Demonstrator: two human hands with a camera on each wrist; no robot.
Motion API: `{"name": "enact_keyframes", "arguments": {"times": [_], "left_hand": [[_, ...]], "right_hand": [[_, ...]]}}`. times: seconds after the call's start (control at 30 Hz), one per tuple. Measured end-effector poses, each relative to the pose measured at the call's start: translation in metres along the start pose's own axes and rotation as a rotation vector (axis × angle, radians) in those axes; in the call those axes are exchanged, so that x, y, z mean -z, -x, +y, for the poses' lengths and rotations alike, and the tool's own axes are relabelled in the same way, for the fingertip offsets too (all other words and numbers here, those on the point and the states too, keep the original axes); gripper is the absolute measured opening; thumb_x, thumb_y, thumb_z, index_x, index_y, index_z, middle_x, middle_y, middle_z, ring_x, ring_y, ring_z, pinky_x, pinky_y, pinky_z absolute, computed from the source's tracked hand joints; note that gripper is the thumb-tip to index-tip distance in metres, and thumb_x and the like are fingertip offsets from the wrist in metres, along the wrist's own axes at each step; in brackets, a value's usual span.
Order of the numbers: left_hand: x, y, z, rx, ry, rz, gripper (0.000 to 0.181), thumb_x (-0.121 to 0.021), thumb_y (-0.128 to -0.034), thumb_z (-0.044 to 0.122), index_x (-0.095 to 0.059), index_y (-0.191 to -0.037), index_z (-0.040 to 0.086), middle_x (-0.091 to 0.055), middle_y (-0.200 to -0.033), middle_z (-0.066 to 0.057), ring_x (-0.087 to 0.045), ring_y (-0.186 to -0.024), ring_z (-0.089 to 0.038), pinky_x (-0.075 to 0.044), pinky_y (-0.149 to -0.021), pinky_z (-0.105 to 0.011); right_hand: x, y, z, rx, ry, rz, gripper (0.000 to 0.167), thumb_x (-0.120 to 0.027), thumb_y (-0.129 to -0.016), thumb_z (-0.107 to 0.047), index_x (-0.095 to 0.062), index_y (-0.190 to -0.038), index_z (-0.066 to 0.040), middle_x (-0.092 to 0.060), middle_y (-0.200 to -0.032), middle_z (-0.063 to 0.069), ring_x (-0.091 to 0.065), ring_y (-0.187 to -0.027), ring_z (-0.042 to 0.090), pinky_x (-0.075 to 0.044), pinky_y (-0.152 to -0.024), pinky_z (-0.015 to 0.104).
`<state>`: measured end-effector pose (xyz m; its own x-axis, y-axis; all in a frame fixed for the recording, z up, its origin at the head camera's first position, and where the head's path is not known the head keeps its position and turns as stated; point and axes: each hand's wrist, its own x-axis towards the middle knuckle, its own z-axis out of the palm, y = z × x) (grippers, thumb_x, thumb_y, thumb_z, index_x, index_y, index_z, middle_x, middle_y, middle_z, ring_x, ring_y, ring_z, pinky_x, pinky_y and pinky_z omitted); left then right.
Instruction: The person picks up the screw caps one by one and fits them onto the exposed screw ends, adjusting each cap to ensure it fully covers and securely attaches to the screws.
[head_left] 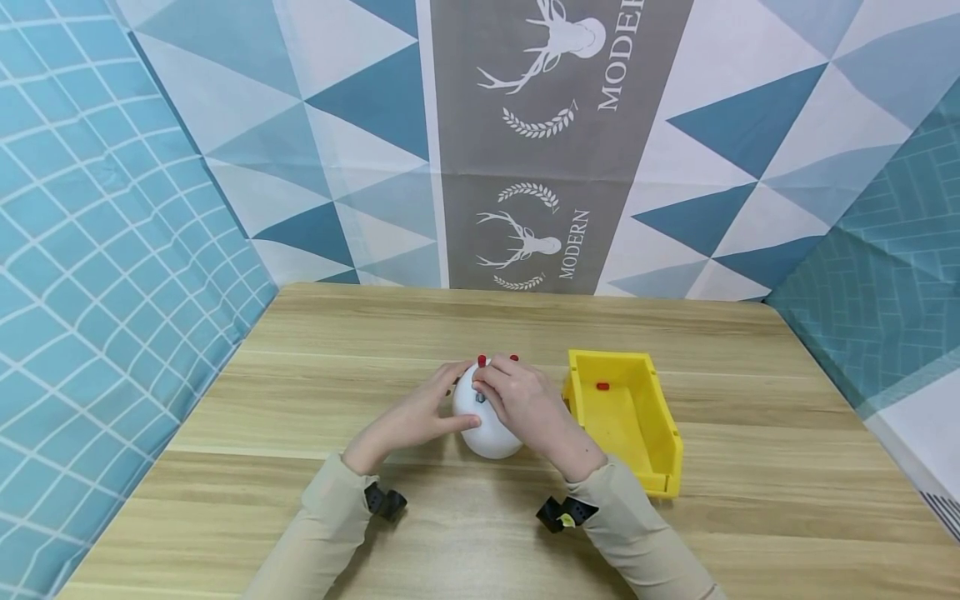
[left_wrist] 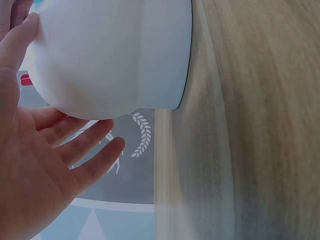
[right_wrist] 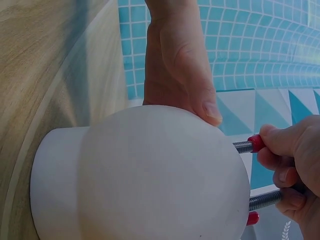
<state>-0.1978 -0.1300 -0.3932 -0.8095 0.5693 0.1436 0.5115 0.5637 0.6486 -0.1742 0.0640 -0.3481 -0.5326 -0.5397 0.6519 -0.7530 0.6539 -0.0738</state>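
Sleeves (head_left: 318,517) lie nearest, each with a black wrist device (head_left: 385,502) at the cuff. Beyond them, the left hand (head_left: 423,414) steadies a white dome (head_left: 491,435) with long, uncurled fingers, its thumb laid on the curve. The right hand (head_left: 525,402) pinches a red cap (right_wrist: 256,143) between thumb and forefinger at the tip of a threaded bolt (right_wrist: 243,147). The dome sits base-down on the wooden table (head_left: 750,433), between the hands.

Capping looks well advanced: two other red tips (head_left: 513,358) show past the right hand. A second bolt (right_wrist: 264,201) runs behind the fingers, so I can't tell whether its end is covered. One small red piece (head_left: 602,386) remains in the yellow bin (head_left: 666,425) beside the right hand, perhaps left to fit. Patterned cloth (head_left: 367,100) hangs behind.
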Motion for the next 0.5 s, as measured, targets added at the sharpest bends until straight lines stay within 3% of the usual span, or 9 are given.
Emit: {"name": "enact_keyframes", "arguments": {"times": [0.5], "left_hand": [[-0.0006, -0.0002, 0.0002, 0.005, 0.001, -0.002, 0.081, -0.061, -0.0793, 0.053, -0.025, -0.143, 0.019, -0.034, -0.141, -0.002, -0.034, -0.129, -0.020, -0.035, -0.102, -0.045]], "right_hand": [[-0.0011, 0.0004, -0.0013, -0.014, -0.006, -0.004, 0.005, -0.067, -0.082, -0.016, -0.067, -0.084, -0.012, -0.058, -0.079, -0.003, -0.055, -0.067, 0.011, -0.051, -0.063, 0.024]]}}
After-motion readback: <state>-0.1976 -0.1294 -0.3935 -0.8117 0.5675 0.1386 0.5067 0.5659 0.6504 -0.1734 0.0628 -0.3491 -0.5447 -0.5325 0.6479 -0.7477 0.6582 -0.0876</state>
